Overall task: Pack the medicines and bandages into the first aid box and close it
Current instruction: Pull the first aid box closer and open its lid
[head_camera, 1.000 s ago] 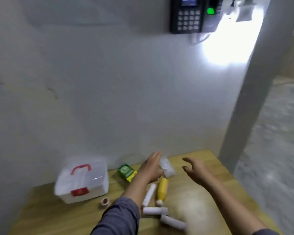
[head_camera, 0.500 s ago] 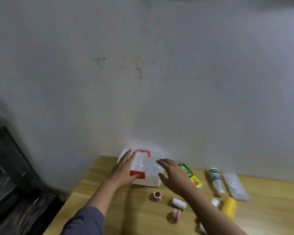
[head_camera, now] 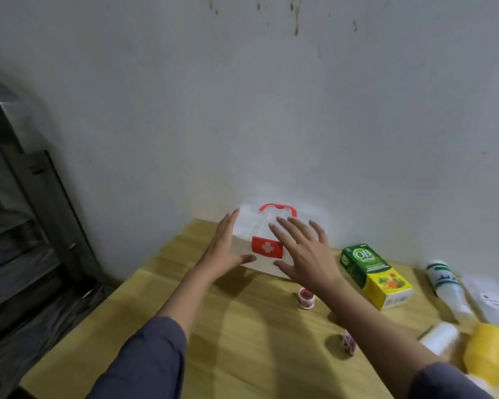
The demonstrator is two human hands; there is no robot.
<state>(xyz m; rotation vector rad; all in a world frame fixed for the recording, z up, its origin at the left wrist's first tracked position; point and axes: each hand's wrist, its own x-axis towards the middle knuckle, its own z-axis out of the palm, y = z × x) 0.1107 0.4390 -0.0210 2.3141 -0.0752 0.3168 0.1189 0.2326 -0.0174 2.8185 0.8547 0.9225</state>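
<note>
A closed white first aid box (head_camera: pixel 252 223) with a red handle and a red latch stands at the table's back edge against the wall. My left hand (head_camera: pixel 224 250) lies flat against the box's left side, fingers apart. My right hand (head_camera: pixel 304 251) hovers spread over its front right corner, holding nothing. Right of the box lie a green and yellow medicine carton (head_camera: pixel 373 275), a white tube (head_camera: pixel 447 289), a clear packet (head_camera: pixel 493 303), a yellow bottle (head_camera: pixel 488 352) and a white bandage roll (head_camera: pixel 441 336). Two small tape rolls (head_camera: pixel 306 298) (head_camera: pixel 348 342) sit near my right forearm.
The wooden table (head_camera: pixel 242 341) ends at its left edge close to a dark metal rack (head_camera: pixel 26 240) on the left. A grey wall rises directly behind the box.
The view swung left and down from the table's right end to the box. Both hands moved from the medicines to the first aid box, and now sit closer on either side of it.
</note>
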